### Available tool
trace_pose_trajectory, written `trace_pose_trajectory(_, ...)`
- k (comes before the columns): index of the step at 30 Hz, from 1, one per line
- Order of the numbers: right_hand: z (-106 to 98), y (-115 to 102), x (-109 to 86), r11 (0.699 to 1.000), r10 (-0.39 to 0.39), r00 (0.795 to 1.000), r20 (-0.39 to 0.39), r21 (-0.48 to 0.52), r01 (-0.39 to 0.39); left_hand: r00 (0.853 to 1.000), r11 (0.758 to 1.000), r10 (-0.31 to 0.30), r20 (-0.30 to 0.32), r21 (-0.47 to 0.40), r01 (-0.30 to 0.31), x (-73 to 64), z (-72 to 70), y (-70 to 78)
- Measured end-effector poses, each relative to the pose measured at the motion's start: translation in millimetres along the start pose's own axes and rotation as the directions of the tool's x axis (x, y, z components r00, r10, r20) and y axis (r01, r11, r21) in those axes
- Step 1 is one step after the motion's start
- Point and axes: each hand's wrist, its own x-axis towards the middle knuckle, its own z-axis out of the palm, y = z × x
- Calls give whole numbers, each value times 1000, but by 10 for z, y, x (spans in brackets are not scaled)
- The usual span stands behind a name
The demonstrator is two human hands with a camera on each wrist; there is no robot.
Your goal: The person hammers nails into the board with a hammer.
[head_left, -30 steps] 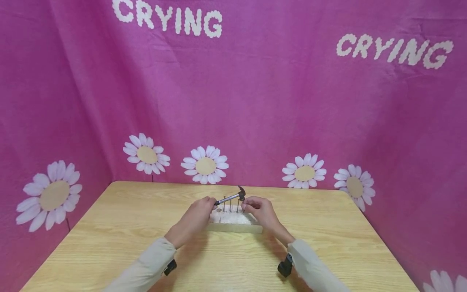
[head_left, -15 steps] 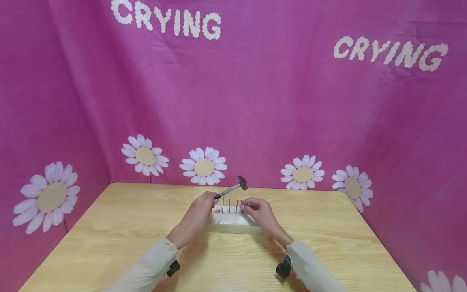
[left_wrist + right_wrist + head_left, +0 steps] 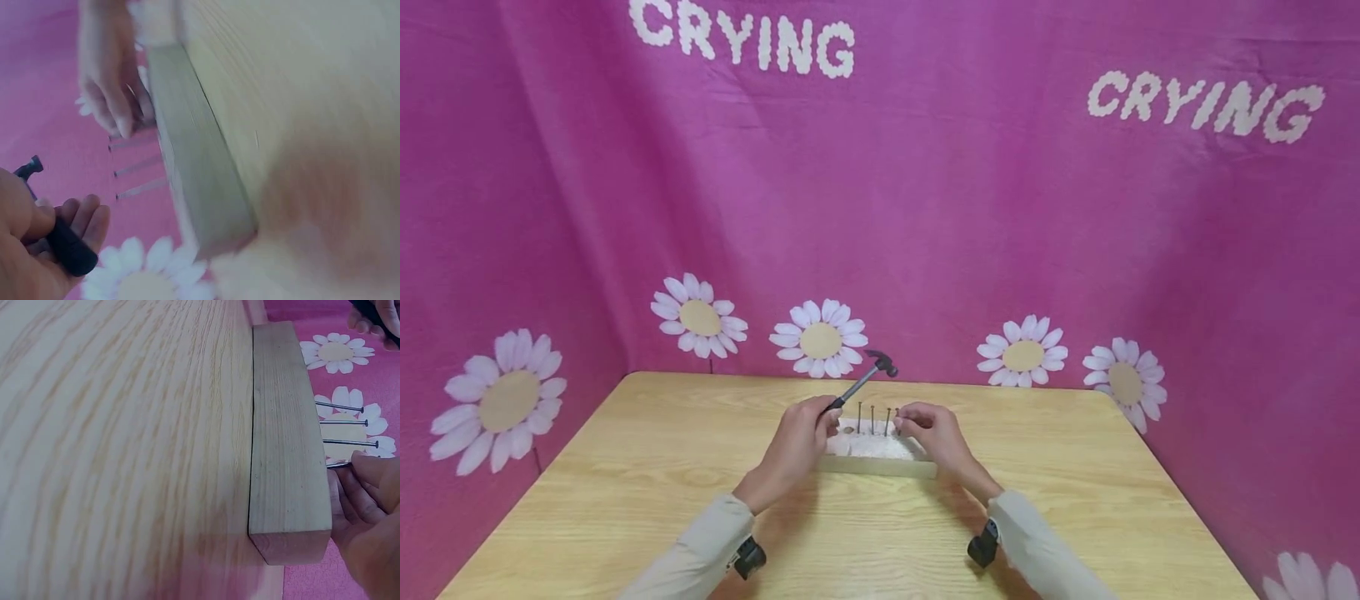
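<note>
My left hand (image 3: 793, 442) grips a small claw hammer (image 3: 859, 385) by its black handle (image 3: 72, 249). The hammer slants up to the right, its dark head raised above the nails. Beneath it lies a pale wooden block (image 3: 876, 467), with three long nails (image 3: 353, 442) standing upright in a row along it. At the right end of that row, my right hand (image 3: 936, 432) pinches another nail (image 3: 339, 465) between thumb and fingers, close over the block's top. The fingers hide part of this nail.
The block rests on a wood-grain table (image 3: 647, 467). A pink cloth (image 3: 917, 208) with white flowers and lettering hangs behind the table and at both sides. A dark knot (image 3: 848, 430) marks the block's top near its left end.
The hammer head has risen from just above the right-hand nails and swung left, the handle now steeper. My left hand has shifted slightly left. My right hand keeps its place at the nail.
</note>
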Motion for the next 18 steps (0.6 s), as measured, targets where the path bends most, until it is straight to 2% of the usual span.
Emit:
trace_pose_trajectory(2,-9,-5,5,1000,-6,1000,3,-9,6,996,984,-80,41,-157,86,-14,23,-3)
trace_pose_trajectory(3,-9,-8,6,1000,-9,1000,6,-10,9,989,960,-128,69,-242,141,-27,35,-5)
trace_pose_trajectory(5,-12,-13,-2,1000,-5,1000,14,-2,5,965,887,-227,128,-382,259,-51,69,-6)
trace_pose_trajectory(6,-13,-16,-6,1000,-2,1000,15,0,2,952,853,-263,155,-425,304,-61,82,-9)
trace_pose_trajectory(9,-12,-25,-8,1000,3,1000,15,8,-3,909,757,-338,243,-504,416,-84,85,-8)
trace_pose_trajectory(10,-14,-25,-9,1000,0,1000,14,8,0,896,735,-352,273,-512,445,-89,78,-8)
trace_pose_trajectory(14,-15,-15,1,1000,-6,1000,4,28,6,855,695,-368,365,-503,514,-84,27,-16)
trace_pose_trajectory(18,-13,-7,11,998,-13,1000,6,57,13,829,673,-394,398,-490,554,-64,-46,-19)
